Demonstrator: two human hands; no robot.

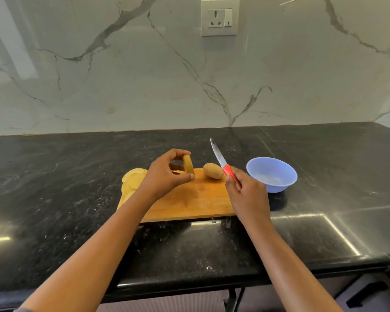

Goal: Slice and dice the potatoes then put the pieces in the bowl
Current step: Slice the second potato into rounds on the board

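My left hand (167,174) pinches a round potato slice (188,165) on edge, between thumb and fingertips, above the wooden cutting board (189,203). Several pale potato slices (132,180) lie in a pile at the board's far left corner. A whole unpeeled potato (213,170) rests near the board's back right. My right hand (245,194) grips a knife (221,162) by its red handle, with the blade raised and pointing up and away from me, just right of the whole potato. A light blue bowl (271,174) stands right of the board and looks empty.
The board lies on a black stone counter (77,199) whose front edge runs below my forearms. A marble wall with a power socket (220,18) rises behind the counter. A dark cabinet handle (367,293) shows at the bottom right.
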